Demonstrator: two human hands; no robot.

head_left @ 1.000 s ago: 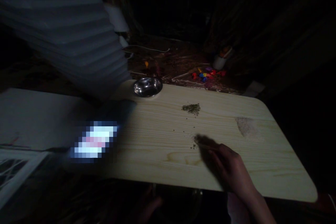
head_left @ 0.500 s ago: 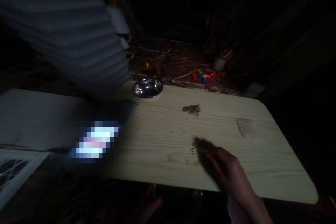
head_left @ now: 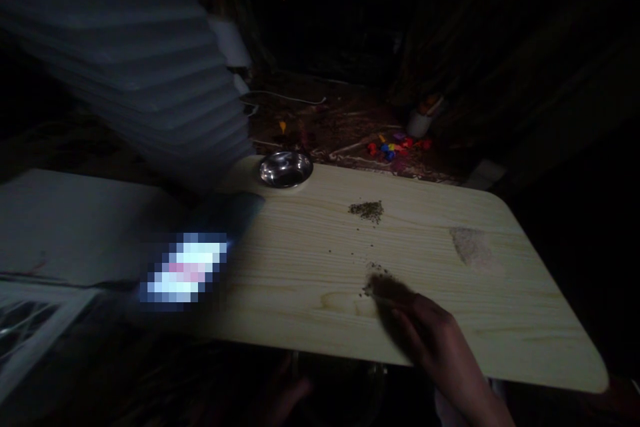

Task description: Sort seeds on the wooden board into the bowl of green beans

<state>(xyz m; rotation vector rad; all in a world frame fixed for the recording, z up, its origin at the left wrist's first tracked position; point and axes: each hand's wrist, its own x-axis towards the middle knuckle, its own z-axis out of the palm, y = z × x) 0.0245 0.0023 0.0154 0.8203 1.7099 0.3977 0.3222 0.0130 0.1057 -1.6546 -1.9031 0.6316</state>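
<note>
My right hand (head_left: 435,333) is over the near part of the wooden tabletop (head_left: 500,307), its fingers pinched on a thin item whose kind is lost in shadow. Small dark seeds (head_left: 383,269) lie scattered by the item's tip. Farther back is a small heap of greenish seeds (head_left: 369,210), with a few stray ones in front of it. Below the table's near edge, my left hand (head_left: 293,390) is dim, its thumb and fingers around the left side of a see-through container (head_left: 345,383). What the container holds is too dark to see.
A shiny metal bowl (head_left: 286,170) stands at the far left corner. A patch of fine pale grains (head_left: 470,247) lies to the right. A lit, pixelated screen (head_left: 185,268) is at the left. Colourful small toys (head_left: 395,147) lie on the floor beyond.
My right hand has moved slightly nearer to me with the thin item, and more seeds show on the table beyond its tip. The left hand stays by the container.
</note>
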